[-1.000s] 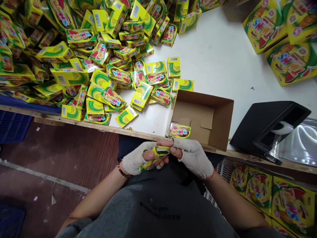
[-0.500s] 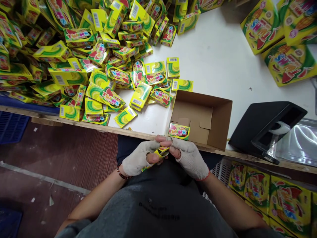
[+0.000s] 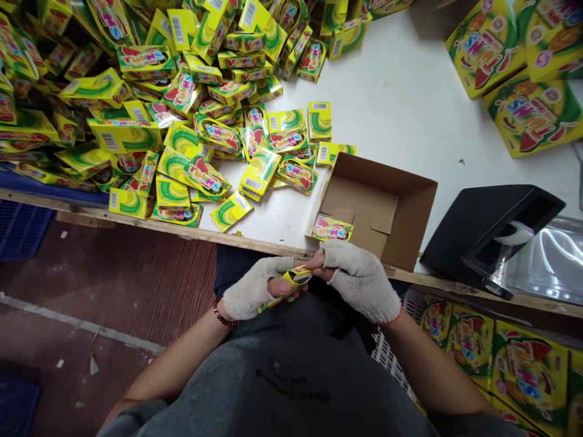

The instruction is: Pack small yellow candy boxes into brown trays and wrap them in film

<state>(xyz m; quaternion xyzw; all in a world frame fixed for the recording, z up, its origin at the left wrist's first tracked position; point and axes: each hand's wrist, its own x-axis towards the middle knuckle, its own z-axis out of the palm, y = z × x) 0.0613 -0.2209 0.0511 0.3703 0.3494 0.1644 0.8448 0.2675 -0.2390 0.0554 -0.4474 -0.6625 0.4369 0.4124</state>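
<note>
1 small box [image 3: 296, 278], between 7 and 8 o'clock from 1 carton [image 3: 409, 212]: left hand [image 3: 255, 289] clasps its sides, right hand [image 3: 361, 279] pinches its open end; 1 packet [image 3: 332, 229] lies inside the carton

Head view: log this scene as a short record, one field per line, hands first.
Left hand: white knit fingerless glove; grips a small yellow-and-green cardboard box
Right hand: similar glove; fingertips at that box's open end
Container: open-topped brown cardboard carton, at the white tabletop's near edge
Contents: one flat yellow-and-green "Twins" box, near left corner
Left side: heap of small yellow-and-green boxes
</note>
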